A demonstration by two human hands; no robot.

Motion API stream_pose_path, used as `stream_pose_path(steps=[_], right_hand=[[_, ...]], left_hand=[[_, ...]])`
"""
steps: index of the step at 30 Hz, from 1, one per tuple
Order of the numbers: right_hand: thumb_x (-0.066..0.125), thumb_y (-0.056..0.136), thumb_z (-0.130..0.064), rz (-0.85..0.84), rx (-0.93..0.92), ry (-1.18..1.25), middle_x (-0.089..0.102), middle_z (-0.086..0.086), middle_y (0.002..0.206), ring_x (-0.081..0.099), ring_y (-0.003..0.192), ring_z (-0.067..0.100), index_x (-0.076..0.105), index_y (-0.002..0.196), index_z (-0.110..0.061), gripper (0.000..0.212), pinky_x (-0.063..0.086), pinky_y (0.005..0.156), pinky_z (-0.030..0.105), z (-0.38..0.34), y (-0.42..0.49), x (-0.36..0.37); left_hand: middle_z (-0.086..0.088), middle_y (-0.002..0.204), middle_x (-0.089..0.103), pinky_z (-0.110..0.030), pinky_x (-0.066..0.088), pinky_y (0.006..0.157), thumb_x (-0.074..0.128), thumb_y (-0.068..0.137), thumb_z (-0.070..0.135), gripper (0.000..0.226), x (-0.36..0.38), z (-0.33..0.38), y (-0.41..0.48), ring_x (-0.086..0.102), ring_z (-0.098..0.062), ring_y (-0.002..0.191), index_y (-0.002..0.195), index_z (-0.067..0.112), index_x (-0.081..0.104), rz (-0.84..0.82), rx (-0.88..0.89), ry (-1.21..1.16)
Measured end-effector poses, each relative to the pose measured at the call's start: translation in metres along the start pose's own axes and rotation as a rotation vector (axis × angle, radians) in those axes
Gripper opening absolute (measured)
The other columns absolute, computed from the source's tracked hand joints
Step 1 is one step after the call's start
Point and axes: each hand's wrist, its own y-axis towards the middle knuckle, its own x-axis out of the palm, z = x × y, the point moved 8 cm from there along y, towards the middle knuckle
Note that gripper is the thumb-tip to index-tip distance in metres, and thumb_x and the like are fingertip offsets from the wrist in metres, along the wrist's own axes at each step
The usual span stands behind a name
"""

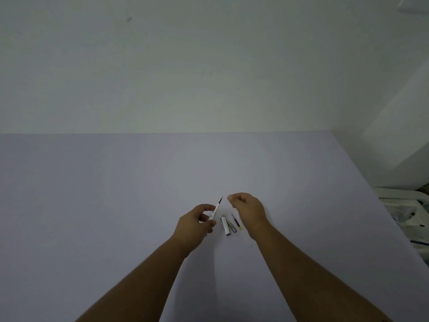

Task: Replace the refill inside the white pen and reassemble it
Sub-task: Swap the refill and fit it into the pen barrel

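My left hand (197,223) holds the white pen body (215,210) tilted up and to the right, a dark refill tip sticking out of its far end. My right hand (248,206) hovers just to the right of that tip, fingers curled loosely; I cannot see anything in it. Between my hands, on the pale table (116,194), lie a white pen cap section (225,225), a silver piece (232,226) beside it, and a loose dark refill (236,220) with a yellow end.
A plain wall rises behind the table's far edge. Past the table's right edge sits white clutter (406,212) with a blue pen-like item.
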Motion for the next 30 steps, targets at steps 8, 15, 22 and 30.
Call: stream_pose_path(steps=[8, 15, 22, 30], right_hand=[[0.044, 0.090, -0.017, -0.063, -0.106, -0.997, 0.066, 0.011, 0.099, 0.062, 0.089, 0.027, 0.065, 0.090, -0.009, 0.022, 0.039, 0.064, 0.028, 0.037, 0.009, 0.018], [0.047, 0.087, -0.018, -0.025, -0.068, -0.961, 0.065, 0.011, 0.101, 0.063, 0.093, 0.028, 0.064, 0.093, -0.007, 0.021, 0.046, 0.069, 0.030, 0.041, 0.009, 0.018], [0.059, 0.084, -0.020, 0.063, 0.052, 0.030, 0.063, -0.004, 0.077, 0.052, 0.060, 0.011, 0.065, 0.087, -0.018, 0.007, 0.041, 0.056, 0.021, 0.008, 0.007, 0.001], [0.065, 0.080, -0.014, 0.010, 0.093, 0.306, 0.067, 0.004, 0.079, 0.046, 0.056, 0.012, 0.067, 0.081, -0.018, 0.004, 0.042, 0.051, 0.023, -0.013, 0.001, 0.007]], left_hand=[[0.000, 0.080, 0.065, -0.017, 0.048, 0.056, 0.061, 0.088, 0.016, 0.021, -0.001, -0.009, 0.000, 0.063, -0.009, 0.065, 0.103, 0.030, 0.062, 0.007, -0.024, -0.013], [0.001, 0.079, 0.064, -0.017, 0.049, 0.055, 0.062, 0.087, 0.016, 0.021, -0.005, -0.013, 0.002, 0.063, -0.008, 0.064, 0.102, 0.031, 0.063, 0.017, -0.033, 0.005], [0.004, 0.077, 0.063, -0.014, 0.046, 0.053, 0.062, 0.087, 0.017, 0.020, -0.005, -0.009, 0.004, 0.062, -0.007, 0.064, 0.101, 0.031, 0.063, 0.007, -0.028, 0.035], [0.005, 0.076, 0.064, -0.013, 0.044, 0.052, 0.063, 0.086, 0.018, 0.021, -0.005, -0.002, 0.004, 0.062, -0.006, 0.062, 0.101, 0.033, 0.062, 0.006, -0.016, 0.068]])
